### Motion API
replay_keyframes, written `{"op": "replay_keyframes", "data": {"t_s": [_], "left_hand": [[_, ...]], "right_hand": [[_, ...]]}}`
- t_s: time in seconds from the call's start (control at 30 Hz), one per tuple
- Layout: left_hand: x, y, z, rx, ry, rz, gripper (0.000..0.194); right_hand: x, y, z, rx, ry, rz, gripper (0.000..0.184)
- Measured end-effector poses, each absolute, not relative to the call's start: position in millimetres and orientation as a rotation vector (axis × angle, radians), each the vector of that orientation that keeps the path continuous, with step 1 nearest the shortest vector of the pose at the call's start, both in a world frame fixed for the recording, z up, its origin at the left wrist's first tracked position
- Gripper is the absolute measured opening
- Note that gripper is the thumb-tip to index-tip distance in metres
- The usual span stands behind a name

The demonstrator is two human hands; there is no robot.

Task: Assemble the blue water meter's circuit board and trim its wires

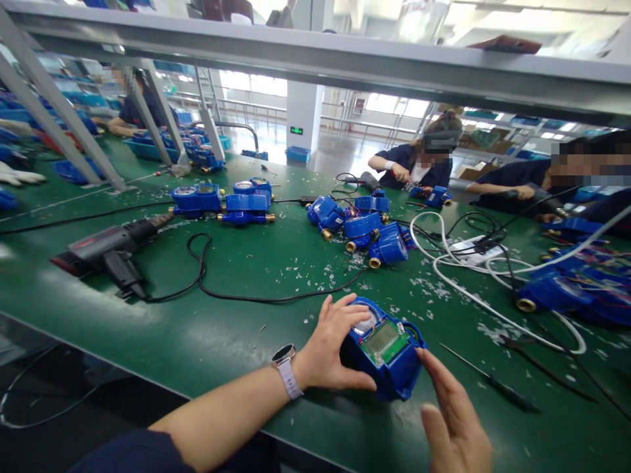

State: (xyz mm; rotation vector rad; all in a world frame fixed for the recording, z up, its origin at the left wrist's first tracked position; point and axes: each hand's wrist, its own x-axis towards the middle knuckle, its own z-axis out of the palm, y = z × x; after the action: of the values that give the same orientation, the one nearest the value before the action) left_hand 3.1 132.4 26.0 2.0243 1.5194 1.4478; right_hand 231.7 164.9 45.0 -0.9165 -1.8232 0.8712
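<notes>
**Blue meter unit, circuit board exposed, in hand**

Left: one heat gun (113, 248), lying on the green tabletop (256, 266). One black cord (276, 300), trailing across the roomiest bare patch; a snag for any sideways slide.

Centre: one left grip (323, 351), thumb and fingers grasping the blue meter unit (394, 369), which is near the tabletop's front edge. Step, as judged: steadying and positioning the unit.

Right of centre: one right grip (456, 420), released, fingertips apparently touching the unit's corner. The next move seems to call for a firm left hold and careful right fingers, clear of the board.

Far right: one screwdriver (510, 393), near the right grip, narrowing room there.
</notes>
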Motion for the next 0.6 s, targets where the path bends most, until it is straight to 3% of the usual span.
{"op": "replay_keyframes", "data": {"t_s": [0.13,0.3,0.4,0.53,0.6], "left_hand": [[5.1,132.3,23.0,2.039,1.445,1.572,0.104],[6.0,134.5,23.8,1.951,1.397,1.634,0.097],[6.6,136.3,24.5,1.887,1.408,1.655,0.081],[5.6,142.0,24.8,2.051,1.403,1.757,0.089],[4.6,145.6,27.4,2.162,1.368,1.755,0.078]], "right_hand": [[222.8,143.2,37.9,-0.765,-1.912,0.787,0.064],[212.9,132.3,42.6,-0.633,-1.935,0.766,0.073],[209.9,131.7,50.0,-0.599,-1.894,0.806,0.074],[210.2,138.2,57.6,-0.512,-1.862,0.867,0.079],[211.7,142.2,58.3,-0.475,-1.859,0.888,0.079]]}}
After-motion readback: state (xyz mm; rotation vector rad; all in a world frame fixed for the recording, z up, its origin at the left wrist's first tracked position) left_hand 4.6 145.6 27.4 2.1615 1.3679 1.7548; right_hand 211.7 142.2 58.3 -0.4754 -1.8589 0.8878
